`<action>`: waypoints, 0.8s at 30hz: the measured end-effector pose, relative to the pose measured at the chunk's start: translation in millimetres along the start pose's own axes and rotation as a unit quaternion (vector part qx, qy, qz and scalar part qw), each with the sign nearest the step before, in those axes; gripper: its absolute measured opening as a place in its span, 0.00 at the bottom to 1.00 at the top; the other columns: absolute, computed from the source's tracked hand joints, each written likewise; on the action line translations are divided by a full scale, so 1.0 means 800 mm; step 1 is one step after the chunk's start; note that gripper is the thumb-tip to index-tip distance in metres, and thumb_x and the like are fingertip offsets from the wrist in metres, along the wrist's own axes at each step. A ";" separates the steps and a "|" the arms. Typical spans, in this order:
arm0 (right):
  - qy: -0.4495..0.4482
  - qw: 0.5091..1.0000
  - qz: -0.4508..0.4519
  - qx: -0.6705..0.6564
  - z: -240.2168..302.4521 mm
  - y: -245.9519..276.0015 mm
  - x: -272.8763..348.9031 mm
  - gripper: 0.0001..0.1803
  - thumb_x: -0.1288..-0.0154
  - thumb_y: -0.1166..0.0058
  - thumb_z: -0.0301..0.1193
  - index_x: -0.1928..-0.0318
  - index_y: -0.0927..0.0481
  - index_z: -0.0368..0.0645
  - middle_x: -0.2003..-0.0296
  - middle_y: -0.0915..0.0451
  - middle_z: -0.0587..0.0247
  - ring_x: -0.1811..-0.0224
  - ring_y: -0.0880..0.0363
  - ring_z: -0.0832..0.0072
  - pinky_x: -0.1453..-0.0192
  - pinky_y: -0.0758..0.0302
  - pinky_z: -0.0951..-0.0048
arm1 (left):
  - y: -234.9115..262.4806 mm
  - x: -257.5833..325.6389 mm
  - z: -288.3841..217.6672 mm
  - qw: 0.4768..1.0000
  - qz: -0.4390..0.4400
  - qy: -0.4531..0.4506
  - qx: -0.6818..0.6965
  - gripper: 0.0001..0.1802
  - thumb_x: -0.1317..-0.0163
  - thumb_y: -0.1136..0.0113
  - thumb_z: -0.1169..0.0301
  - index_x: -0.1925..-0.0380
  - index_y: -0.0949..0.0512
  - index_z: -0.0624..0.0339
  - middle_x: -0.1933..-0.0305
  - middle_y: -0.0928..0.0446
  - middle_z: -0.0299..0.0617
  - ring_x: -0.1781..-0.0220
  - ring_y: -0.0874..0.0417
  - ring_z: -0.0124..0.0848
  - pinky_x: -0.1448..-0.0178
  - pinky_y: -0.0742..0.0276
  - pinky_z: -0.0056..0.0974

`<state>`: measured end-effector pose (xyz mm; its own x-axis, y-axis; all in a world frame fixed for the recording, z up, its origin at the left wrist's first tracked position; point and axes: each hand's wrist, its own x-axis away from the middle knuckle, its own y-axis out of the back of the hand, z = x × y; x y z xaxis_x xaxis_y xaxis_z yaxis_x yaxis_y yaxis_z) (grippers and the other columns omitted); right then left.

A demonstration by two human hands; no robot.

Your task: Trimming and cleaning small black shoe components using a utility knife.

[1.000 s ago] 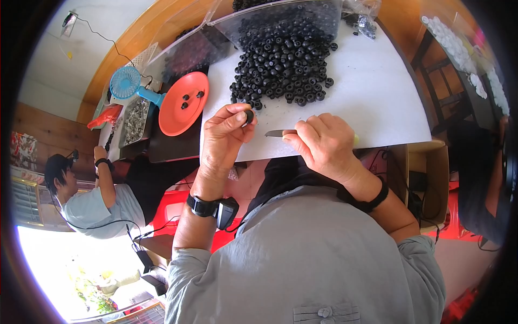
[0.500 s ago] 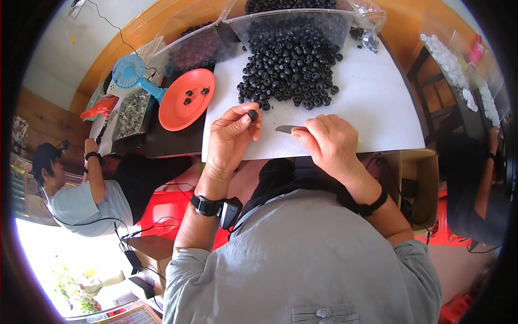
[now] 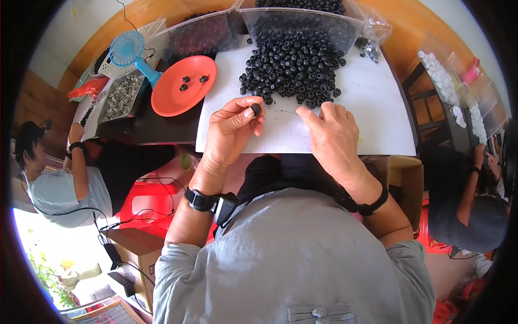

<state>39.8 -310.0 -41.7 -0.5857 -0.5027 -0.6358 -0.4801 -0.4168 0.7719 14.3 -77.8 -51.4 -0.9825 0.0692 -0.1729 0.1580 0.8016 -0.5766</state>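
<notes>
A small round black knob-like piece (image 3: 256, 109) is pinched between the thumb and fingers of my left hand (image 3: 231, 127), above the white tabletop (image 3: 259, 141). To its right my right hand (image 3: 333, 132) is closed, back upward, round a small knife; its handle is hidden in the fist and only a faint thin line of blade (image 3: 290, 112) shows, nearly edge-on. Just beyond both hands lies a big heap of similar black pieces (image 3: 291, 70), many with a hole. The two hands are apart.
A clear plastic bin (image 3: 302, 21) of black pieces stands behind the heap. At left are an orange plate (image 3: 172, 102) with three black pieces, a blue fan (image 3: 128, 49) and a tray of metal bits (image 3: 123, 97). People sit on both sides; a carton (image 3: 403, 189) stands below right.
My right hand has turned and lifted slightly, so the knife blade, plain before, hardly shows now. My left hand keeps the black piece. The whole view has shifted a little.
</notes>
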 end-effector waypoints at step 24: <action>0.101 0.984 0.144 0.020 -0.024 0.065 0.004 0.21 0.45 0.45 0.22 0.49 0.17 0.52 0.64 0.27 0.62 0.61 0.25 0.62 0.56 0.27 0.63 | 0.002 0.005 -0.002 1.000 0.022 0.012 0.007 0.13 0.33 0.41 0.78 0.50 0.21 0.72 0.59 0.20 0.46 0.59 0.20 0.33 0.58 0.24 0.35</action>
<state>25.7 -347.6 -3.9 -0.5621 -0.7373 -0.3747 -0.3405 -0.2066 0.9173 10.4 -74.8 -51.7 -0.9768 0.1183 -0.1785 0.2017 0.7887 -0.5808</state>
